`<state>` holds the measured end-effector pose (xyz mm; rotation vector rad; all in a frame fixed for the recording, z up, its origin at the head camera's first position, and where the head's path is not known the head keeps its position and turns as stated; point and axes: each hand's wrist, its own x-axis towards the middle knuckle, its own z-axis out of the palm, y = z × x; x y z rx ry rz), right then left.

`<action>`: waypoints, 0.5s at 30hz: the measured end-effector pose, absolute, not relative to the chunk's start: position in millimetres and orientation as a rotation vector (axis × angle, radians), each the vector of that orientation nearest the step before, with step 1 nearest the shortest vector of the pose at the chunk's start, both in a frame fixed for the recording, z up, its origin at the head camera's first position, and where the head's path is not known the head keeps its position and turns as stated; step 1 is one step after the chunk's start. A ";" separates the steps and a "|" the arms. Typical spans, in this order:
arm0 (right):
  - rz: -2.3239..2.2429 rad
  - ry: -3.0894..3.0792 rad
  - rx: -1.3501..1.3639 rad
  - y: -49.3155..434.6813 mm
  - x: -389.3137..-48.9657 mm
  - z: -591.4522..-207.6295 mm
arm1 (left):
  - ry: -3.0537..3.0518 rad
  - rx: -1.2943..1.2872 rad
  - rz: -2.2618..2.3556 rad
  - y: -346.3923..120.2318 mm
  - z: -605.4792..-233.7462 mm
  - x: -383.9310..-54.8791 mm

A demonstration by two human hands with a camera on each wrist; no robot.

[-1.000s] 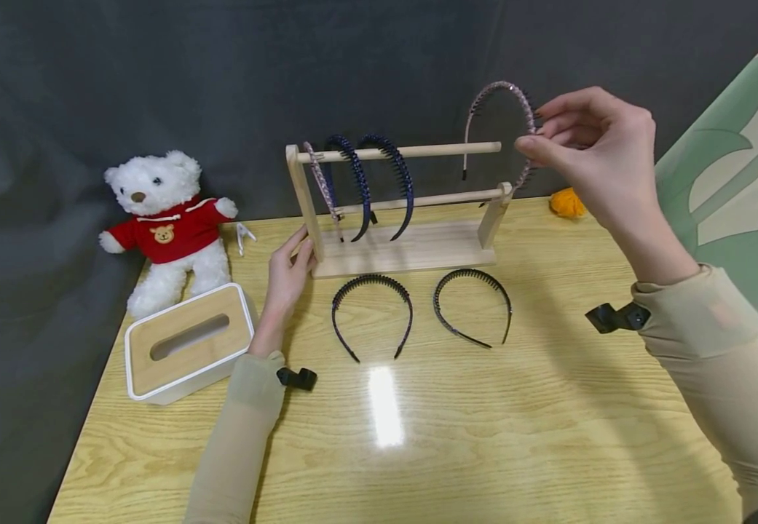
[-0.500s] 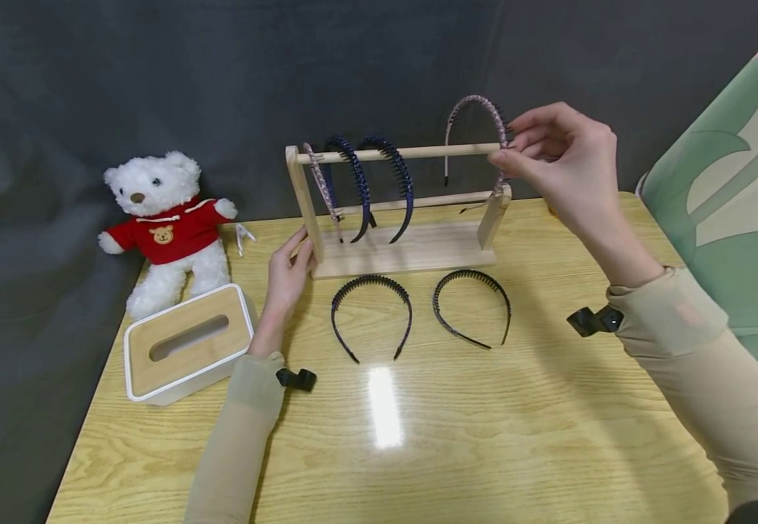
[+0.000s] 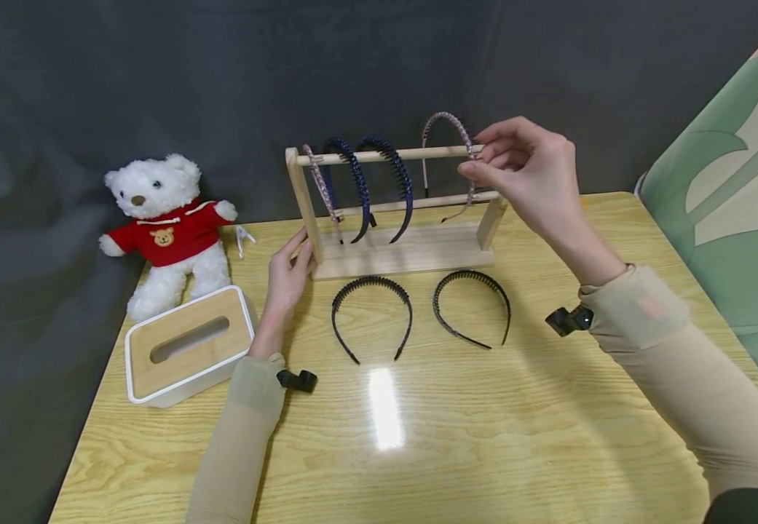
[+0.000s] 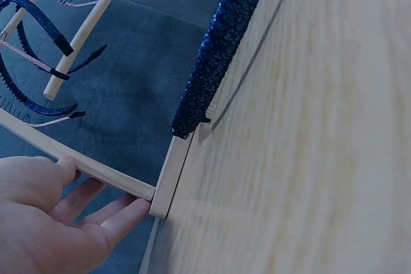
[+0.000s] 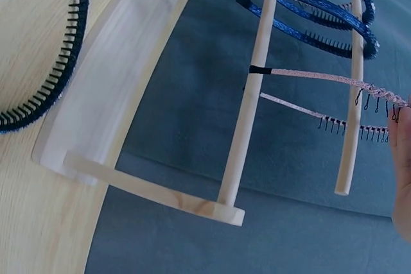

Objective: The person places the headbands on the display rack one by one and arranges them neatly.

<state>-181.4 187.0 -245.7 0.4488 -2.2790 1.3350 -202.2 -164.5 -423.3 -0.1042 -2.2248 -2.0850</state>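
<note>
Table [image 3: 496, 437], teddy bear [image 3: 178, 236], box [image 3: 185, 393], held headband [image 5: 321, 77]

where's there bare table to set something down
Widest: front of the table, below the loose headbands, between left sleeve and right sleeve. Smaller: right of those headbands. Crowded: the rack, with left hand and right hand at it, and the left edge, where bear, clip and box cluster.

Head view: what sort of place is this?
Probably an indoor tabletop set staged for recording, though little of the room shows: a dark backdrop behind a wood-grain table, and a leaf-patterned panel at the picture's right.
</note>
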 end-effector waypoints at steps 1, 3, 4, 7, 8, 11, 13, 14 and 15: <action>1.327 -2.285 0.454 185.2 -181.7 -246.2 | -2.221 -0.105 -2.089 -164.6 -423.6 -202.5; 1.321 -2.296 0.458 182.2 -182.2 -247.3 | -2.217 -0.107 -2.093 -164.8 -423.9 -202.8; 1.323 -2.301 0.460 180.8 -182.4 -248.0 | -2.215 -0.109 -2.096 -164.9 -424.0 -202.9; 1.332 -2.315 0.462 177.1 -183.6 -250.0 | -2.214 -0.115 -2.086 -164.9 -423.8 -202.9; 1.333 -2.318 0.462 176.1 -184.0 -250.8 | -2.215 -0.121 -2.084 -164.8 -423.9 -202.9; 1.329 -2.328 0.463 172.8 -186.1 -253.6 | -2.219 -0.125 -2.081 -164.4 -424.1 -203.1; 1.315 -2.335 0.465 170.7 -188.0 -255.9 | -2.214 -0.122 -2.091 -164.2 -424.3 -203.2; 1.311 -2.340 0.467 169.8 -189.0 -256.9 | -2.213 -0.118 -2.097 -164.0 -424.2 -203.2; 1.305 -2.345 0.469 168.9 -189.9 -257.8 | -2.212 -0.112 -2.097 -163.9 -424.3 -203.2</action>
